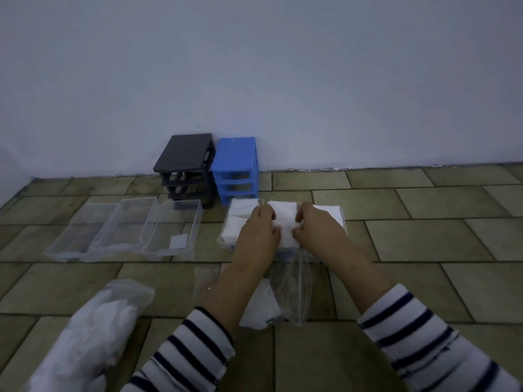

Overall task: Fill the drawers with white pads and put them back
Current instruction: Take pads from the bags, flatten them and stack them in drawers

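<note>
1. Greenish stone floor tiles run to a plain pale wall; the light is dim.
2. Far back stand a dark grey plastic drawer frame and a blue plastic drawer frame, both without drawers.
3. Three clear plastic drawers lie on the left, almost bare.
4. The left hand and right hand each pinch the stack of white square pads, over clear drawers already holding pads.
5. Push the stack down flat, I think, so the drawer slides back easily.

Our left hand is hiding the middle drawer's front; the bag of pads is running off the floor's bottom-left corner.
</note>
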